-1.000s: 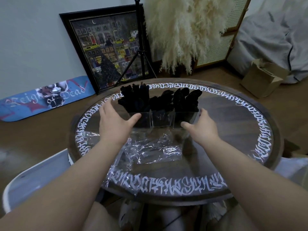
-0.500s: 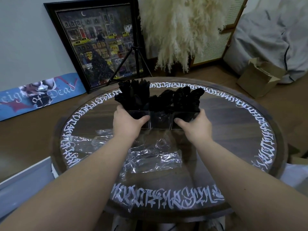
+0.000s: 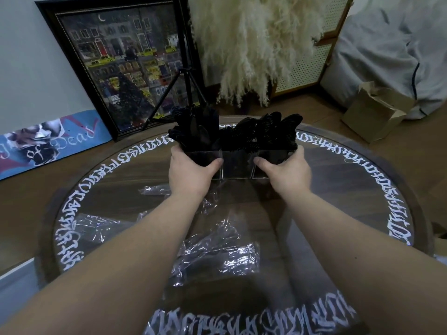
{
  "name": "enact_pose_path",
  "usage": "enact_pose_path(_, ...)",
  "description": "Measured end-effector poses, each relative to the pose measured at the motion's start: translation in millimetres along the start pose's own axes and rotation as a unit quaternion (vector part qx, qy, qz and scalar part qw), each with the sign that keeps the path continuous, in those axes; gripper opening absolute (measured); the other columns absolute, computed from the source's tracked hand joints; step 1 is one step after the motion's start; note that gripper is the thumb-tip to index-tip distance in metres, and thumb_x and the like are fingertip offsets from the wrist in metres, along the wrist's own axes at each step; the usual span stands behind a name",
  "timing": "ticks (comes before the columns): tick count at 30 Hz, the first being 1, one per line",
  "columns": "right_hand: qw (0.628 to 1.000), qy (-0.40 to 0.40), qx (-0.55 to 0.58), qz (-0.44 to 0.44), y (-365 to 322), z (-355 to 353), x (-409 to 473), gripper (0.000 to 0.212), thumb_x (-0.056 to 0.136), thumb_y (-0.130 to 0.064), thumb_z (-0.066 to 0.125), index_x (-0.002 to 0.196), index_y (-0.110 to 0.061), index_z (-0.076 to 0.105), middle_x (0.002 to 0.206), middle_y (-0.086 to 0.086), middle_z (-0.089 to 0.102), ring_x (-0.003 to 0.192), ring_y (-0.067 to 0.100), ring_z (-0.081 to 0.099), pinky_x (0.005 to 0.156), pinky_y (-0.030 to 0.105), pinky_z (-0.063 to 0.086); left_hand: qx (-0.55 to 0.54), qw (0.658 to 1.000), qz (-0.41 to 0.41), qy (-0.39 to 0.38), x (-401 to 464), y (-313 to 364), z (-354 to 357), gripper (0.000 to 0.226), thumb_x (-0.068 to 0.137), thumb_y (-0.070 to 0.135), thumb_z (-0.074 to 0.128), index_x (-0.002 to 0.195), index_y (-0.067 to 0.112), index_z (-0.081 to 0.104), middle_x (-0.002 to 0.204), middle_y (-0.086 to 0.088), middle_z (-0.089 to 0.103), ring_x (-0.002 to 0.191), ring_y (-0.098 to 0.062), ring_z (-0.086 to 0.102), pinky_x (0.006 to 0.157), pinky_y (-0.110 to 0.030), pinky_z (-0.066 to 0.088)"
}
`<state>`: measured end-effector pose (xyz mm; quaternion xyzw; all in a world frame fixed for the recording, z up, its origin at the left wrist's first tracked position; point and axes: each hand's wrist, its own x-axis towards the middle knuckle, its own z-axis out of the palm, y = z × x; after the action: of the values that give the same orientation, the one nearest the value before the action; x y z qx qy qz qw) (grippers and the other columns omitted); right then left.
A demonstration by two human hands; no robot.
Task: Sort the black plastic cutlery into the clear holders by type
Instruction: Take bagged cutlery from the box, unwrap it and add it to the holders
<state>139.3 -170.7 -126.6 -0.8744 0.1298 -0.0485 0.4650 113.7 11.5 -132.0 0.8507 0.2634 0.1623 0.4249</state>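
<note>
At twelve o'clock on the round table (image 3: 362, 189), the clear holders (image 3: 235, 164) stand packed with black cutlery (image 3: 242, 132). The left hand (image 3: 191, 169) and right hand (image 3: 285, 170) grip the row's ends; sorting looks finished, so next probably comes shifting the row, kept level.

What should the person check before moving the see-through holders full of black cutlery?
1. Left hand grips the left end of the clear holders, thumb on the front wall: ok.
2. Right hand grips the right end the same way: ok.
3. Black cutlery stands inside all three compartments, none loose on the round table: ok.
4. Each compartment holds only one type: cannot tell, the pieces are too dark and crowded.
5. Crumpled plastic bags lie between the holders and the person, in the way if the holders are pulled back: not ok.
6. Holders joined as one piece: cannot tell.
</note>
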Motion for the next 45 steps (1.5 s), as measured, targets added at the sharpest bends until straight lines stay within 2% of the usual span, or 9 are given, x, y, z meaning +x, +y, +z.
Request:
enact_pose_path(9,0.997,0.004,-0.077,0.028,23.0,-3.6,-10.9,0.067,0.077,-0.039,0.073,0.129,-0.008,0.046,0.127,0.012,0.054,0.117,0.030,0.052,0.092,0.034,0.041,0.120,0.993,0.002,-0.003,-4.8,-17.1,-18.6,0.084,0.076,0.054,0.070,0.138,0.005,0.038,0.135,-0.011,0.049,0.124,-0.030,0.047,0.099,-0.042,0.042)
enact_pose_path(12,0.986,-0.018,-0.100,-0.129,29.0,6.3,-45.1,0.028,0.084,-0.019,0.063,0.111,-0.011,0.061,0.108,0.009,0.061,0.104,0.028,0.056,0.088,0.031,0.040,0.249,0.965,0.073,-0.039,-17.9,-33.5,-34.4,0.080,0.079,0.066,0.059,0.133,0.009,0.044,0.135,-0.012,0.049,0.129,-0.030,0.041,0.104,-0.046,0.035)
enact_pose_path(15,0.933,-0.115,-0.147,-0.308,21.7,26.7,-65.2,0.043,0.085,-0.010,0.057,0.128,-0.013,0.055,0.127,0.005,0.055,0.116,0.027,0.046,0.099,0.033,0.036,0.363,0.912,0.111,-0.156,-27.5,-46.2,-42.3,0.081,0.078,0.074,0.050,0.141,0.025,0.038,0.147,-0.003,0.039,0.142,-0.024,0.023,0.112,-0.058,0.016)
enact_pose_path(19,0.888,-0.225,-0.243,-0.319,11.2,45.3,-65.4,0.062,0.088,-0.013,0.048,0.147,-0.023,0.031,0.152,-0.006,0.031,0.135,0.023,0.023,0.111,0.038,0.029,0.393,0.885,0.141,-0.205,-31.7,-52.7,-52.6,0.036,0.091,0.048,0.054,0.125,0.034,0.054,0.127,0.004,0.056,0.126,-0.022,0.043,0.110,-0.063,0.016)
enact_pose_path(23,0.862,-0.206,-0.301,-0.352,13.3,45.6,-62.6,0.039,0.093,-0.026,0.052,0.131,-0.025,0.054,0.129,-0.002,0.048,0.123,0.024,0.032,0.098,0.037,0.040,0.362,0.891,0.204,-0.186,-30.7,-59.9,-68.8,0.021,0.094,0.029,0.052,0.111,0.034,0.063,0.113,0.007,0.061,0.115,-0.018,0.051,0.112,-0.053,0.021)
enact_pose_path(28,0.880,-0.145,-0.272,-0.361,9.3,41.2,-72.8,0.017,0.090,-0.023,0.059,0.094,-0.012,0.071,0.109,0.001,0.056,0.108,0.026,0.043,0.086,0.039,0.047,0.305,0.900,0.252,-0.181,-32.6,-65.9,-88.4,0.061,0.082,0.042,0.069,0.137,0.032,0.046,0.137,0.006,0.049,0.137,-0.016,0.032,0.117,-0.047,0.016)
enact_pose_path(35,0.882,-0.235,-0.286,-0.292,-14.4,30.4,-87.5,0.065,0.083,-0.019,0.056,0.144,-0.018,0.035,0.145,0.000,0.036,0.133,0.023,0.031,0.107,0.036,0.034,0.358,0.899,0.191,-0.163,-32.1,-86.4,-142.4,0.107,0.063,0.079,0.060,0.150,0.030,0.021,0.158,0.004,0.019,0.147,-0.017,0.008,0.118,-0.051,0.017)
enact_pose_path(39,0.907,-0.236,-0.204,-0.282,-32.3,43.7,-98.4,0.063,0.088,-0.032,0.051,0.147,-0.018,0.032,0.149,0.003,0.038,0.132,0.022,0.040,0.105,0.033,0.034,0.407,0.884,0.081,-0.217,-35.3,-113.0,-164.9,0.116,0.057,0.082,0.062,0.151,0.033,0.016,0.160,0.003,0.010,0.148,-0.022,0.001,0.114,-0.059,0.015)
enact_pose_path(45,0.849,-0.264,-0.361,-0.282,-23.5,75.8,-96.2,0.051,0.085,-0.036,0.062,0.129,-0.012,0.051,0.123,0.009,0.053,0.116,0.030,0.050,0.096,0.036,0.043,0.410,0.877,0.070,-0.239,-40.9,-127.6,-157.9,0.106,0.060,0.079,0.065,0.147,0.030,0.028,0.153,0.003,0.027,0.140,-0.023,0.025,0.111,-0.057,0.026)
